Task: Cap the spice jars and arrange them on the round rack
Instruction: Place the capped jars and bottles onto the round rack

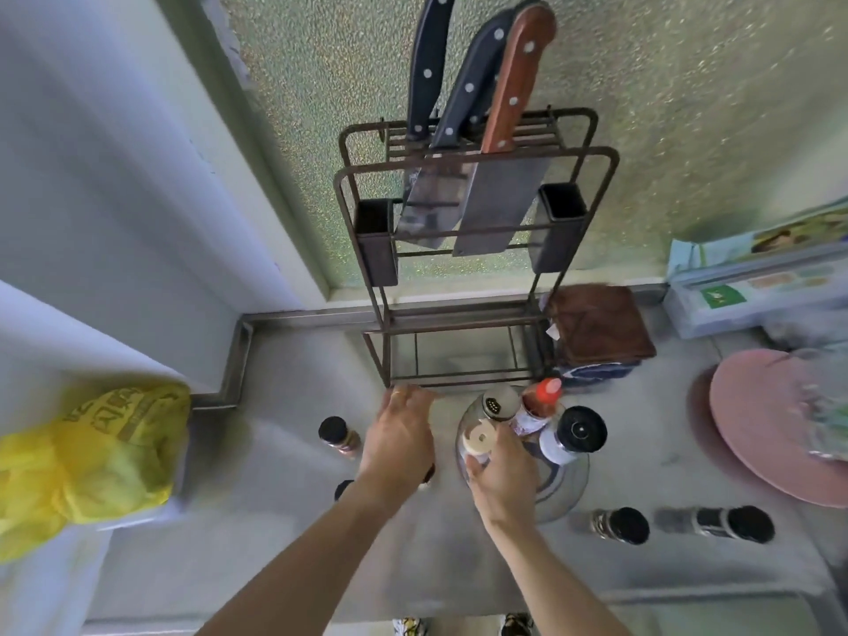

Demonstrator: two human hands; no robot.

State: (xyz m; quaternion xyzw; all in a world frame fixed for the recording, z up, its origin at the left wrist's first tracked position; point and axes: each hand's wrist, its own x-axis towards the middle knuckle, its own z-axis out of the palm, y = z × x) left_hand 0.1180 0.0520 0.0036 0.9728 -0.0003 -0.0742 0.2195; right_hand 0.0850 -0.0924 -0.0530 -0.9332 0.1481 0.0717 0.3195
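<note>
Placing step: right hand [500, 484] grips a jar [479, 440] over the rack [569, 493]; left hand [399, 433] hovers, fingers relaxed. Next, seat it beside the others.

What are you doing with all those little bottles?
A person is putting spice jars onto a round rack on the counter. The right hand grips a jar with a pale lid and holds it over the rack, where a few bottles already stand, one with a red cap. The left hand hovers beside the rack, holding nothing I can see. More black-lidded jars wait on the counter.
</note>
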